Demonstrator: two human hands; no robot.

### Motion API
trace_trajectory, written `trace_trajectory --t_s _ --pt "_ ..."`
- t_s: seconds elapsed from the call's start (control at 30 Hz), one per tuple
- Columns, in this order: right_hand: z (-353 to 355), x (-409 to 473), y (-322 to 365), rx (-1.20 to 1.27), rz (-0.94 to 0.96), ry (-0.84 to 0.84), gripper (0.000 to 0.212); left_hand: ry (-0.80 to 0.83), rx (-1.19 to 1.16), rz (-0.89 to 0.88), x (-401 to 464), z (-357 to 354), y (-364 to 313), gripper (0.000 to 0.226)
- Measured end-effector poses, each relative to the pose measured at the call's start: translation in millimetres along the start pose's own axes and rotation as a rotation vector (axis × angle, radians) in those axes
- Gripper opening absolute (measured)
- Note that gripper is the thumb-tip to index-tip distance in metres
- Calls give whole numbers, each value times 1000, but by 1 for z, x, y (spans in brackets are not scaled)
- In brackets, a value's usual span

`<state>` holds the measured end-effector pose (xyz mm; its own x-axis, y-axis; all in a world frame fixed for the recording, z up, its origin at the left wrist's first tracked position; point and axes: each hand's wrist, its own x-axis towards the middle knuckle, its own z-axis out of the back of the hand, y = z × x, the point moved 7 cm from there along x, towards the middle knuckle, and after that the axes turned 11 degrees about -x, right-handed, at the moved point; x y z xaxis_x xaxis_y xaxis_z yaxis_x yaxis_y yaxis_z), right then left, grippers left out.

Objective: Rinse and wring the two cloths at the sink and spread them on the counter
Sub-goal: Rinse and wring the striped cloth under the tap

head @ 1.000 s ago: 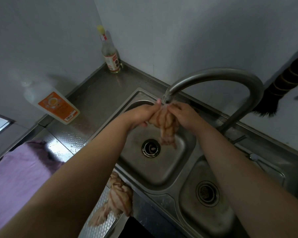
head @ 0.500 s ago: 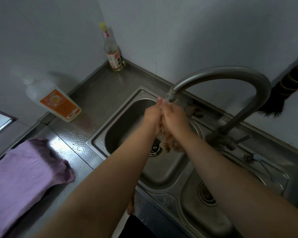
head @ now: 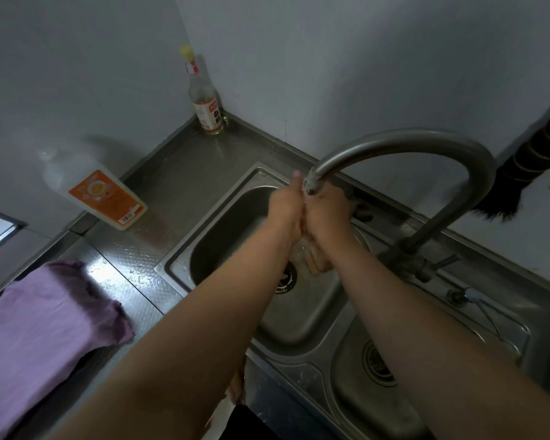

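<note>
Two hands, our left hand (head: 285,206) and right hand (head: 327,211), squeezed a striped cloth (head: 315,260) under the faucet (head: 394,144); a purple cloth (head: 35,331) lay on the steel counter (head: 178,173).

Both bare forearms are stretched forward and brought together. The left hand (head: 285,206) and the right hand (head: 327,211) are pressed side by side, backs turned upward, wrists bent slightly down. The fingers are curled around a wet cloth (head: 315,260), which is gripped between both hands. One left fingertip is raised.
</note>
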<state>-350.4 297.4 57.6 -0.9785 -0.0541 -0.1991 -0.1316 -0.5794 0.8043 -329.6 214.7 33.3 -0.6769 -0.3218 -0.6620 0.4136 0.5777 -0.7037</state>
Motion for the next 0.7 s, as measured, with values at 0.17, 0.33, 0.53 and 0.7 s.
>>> trace_trajectory --t_s 0.17,0.33,0.53,0.7 --pt "2 15 -11 -219 19 7 49 209 -8 110 -1 -3 2 36" --pt "27 25 -32 -26 12 141 30 457 159 119 -3 10 -11 29" --pt "49 27 -40 -149 44 164 43 390 549 -88 7 44 -43 24" --pt "48 28 -40 -57 -90 139 39 294 518 -170 10 46 -52 16"
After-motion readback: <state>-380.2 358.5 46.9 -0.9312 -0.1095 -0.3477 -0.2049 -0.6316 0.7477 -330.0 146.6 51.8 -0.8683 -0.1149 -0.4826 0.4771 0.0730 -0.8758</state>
